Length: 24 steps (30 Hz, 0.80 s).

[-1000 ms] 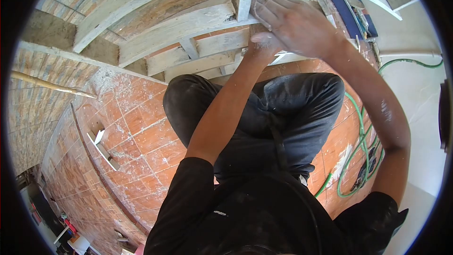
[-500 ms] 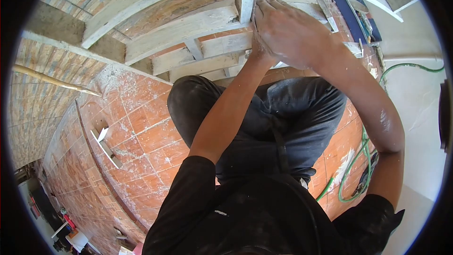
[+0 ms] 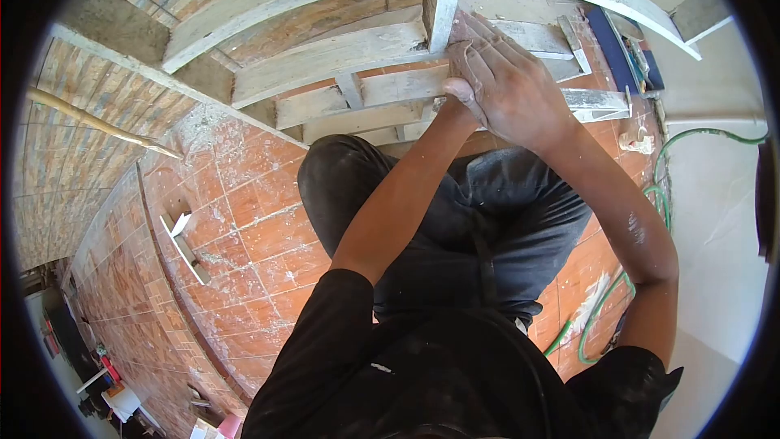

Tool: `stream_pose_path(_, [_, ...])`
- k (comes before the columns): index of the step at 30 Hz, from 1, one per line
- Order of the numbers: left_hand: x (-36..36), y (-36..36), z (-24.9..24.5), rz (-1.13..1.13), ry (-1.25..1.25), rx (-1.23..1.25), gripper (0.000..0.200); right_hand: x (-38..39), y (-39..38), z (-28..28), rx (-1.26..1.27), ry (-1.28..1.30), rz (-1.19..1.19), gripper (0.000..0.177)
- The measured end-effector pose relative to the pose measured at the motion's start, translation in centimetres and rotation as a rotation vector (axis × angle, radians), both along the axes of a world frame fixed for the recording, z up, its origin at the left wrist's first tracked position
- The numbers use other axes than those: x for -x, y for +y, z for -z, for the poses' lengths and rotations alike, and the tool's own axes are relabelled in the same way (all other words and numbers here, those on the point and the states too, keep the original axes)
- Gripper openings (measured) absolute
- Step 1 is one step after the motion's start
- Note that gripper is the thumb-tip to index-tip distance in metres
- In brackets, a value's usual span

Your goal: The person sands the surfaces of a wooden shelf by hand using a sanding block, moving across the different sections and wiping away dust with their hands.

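My right hand [image 3: 520, 85] lies flat across my left hand, fingers stretched out and the thumb bent over near the left wrist. Beneath it my left hand [image 3: 465, 53] shows only its dusty edge, reaching upward; most of its fingers are covered. Neither hand shows a tool. Both are right beside a short white upright [image 3: 441, 16] of a curved, white-smeared frame [image 3: 325, 53], close to its lower end. My crossed legs in dark trousers [image 3: 479, 211] are below the hands.
Red floor tiles [image 3: 252, 211] carry white dust and scraps. A wooden pole [image 3: 106, 122] and a white angled strip [image 3: 185, 248] are on the left. To the right are a green hose [image 3: 605, 309], a blue tray [image 3: 609, 45] with tools, and a white wall [image 3: 715, 195].
My right hand has shifted down along the left hand, its thumb now showing over the left wrist, and the right elbow has dropped. The camera view has tilted slightly.
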<state>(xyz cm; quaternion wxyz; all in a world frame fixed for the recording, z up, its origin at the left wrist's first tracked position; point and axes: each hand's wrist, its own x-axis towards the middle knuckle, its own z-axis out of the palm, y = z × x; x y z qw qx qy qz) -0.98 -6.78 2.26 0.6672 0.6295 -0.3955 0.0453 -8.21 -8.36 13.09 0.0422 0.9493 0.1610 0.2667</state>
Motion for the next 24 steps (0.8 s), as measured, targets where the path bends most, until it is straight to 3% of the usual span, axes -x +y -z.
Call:
stream_pose_path(10, [-0.7,-0.4,0.0,-0.014,0.002,0.032,0.045,-0.6,-1.8,0.7,0.011,-0.136,0.096,0.040])
stream_pose_path(16, [-0.1,0.2,0.2,-0.004,0.015,0.032,0.044,-3.1,-0.6,1.3,0.051,-0.038,0.138,0.045])
stream_pose_path(24, [0.7,0.6,0.6,0.018,0.010,0.007,0.044,-0.4,0.9,0.0,0.011,-0.029,0.122,0.049])
